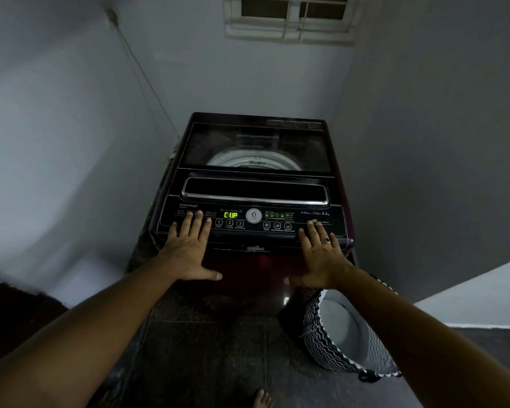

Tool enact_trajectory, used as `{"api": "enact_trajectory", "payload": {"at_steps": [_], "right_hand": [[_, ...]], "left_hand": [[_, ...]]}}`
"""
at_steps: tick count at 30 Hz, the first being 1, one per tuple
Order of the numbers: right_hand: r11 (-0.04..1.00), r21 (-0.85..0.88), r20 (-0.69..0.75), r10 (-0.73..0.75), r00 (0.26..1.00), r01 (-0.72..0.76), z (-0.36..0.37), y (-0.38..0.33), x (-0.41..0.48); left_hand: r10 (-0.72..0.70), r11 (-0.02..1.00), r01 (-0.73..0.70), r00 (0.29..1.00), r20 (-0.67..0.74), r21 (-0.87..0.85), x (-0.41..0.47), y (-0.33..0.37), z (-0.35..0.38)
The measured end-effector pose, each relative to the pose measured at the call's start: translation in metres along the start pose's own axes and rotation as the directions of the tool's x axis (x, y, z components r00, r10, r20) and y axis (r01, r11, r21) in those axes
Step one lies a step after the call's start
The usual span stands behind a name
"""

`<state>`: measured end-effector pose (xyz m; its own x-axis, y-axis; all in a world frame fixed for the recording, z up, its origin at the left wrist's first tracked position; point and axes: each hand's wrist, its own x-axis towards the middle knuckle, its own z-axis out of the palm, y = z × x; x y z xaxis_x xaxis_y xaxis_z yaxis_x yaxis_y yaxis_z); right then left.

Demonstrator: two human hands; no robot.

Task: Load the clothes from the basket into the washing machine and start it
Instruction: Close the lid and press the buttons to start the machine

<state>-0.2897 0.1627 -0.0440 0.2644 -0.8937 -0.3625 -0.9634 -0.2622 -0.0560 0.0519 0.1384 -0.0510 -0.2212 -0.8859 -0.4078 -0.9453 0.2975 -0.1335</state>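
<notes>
The washing machine point(256, 260) lies under both palms, its lid point(256, 148) shut; its display point(231, 215) glows green just right of the left hand point(189, 248) and its fingertips point(200, 214); the Start/Pause button point(240, 223) sits a little further right, so starting the cycle seems to be the step in hand; one firm press with a single finger should do, clear of the neighbouring buttons; both hands lie flat, fingers spread, gripping nothing; the basket point(315, 328) stands below the right hand point(321, 254), no clothes visible inside.

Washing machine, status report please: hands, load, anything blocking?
Left grip and right grip open, flat on dark maroon top-load washing machine panel. Lid shut, display lit. Black-and-white zigzag basket looks empty beside it. Nothing blocking.
</notes>
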Motion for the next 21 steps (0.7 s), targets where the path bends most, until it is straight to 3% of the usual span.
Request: {"api": "enact_trajectory", "payload": {"at_steps": [21], "right_hand": [[1.000,0.002,-0.012,0.003,1.000,-0.003,0.0017,0.0002,0.0003]], "left_hand": [[0.001,1.000,-0.001,1.000,-0.019,0.006,0.0009,-0.0007,0.0022]]}}
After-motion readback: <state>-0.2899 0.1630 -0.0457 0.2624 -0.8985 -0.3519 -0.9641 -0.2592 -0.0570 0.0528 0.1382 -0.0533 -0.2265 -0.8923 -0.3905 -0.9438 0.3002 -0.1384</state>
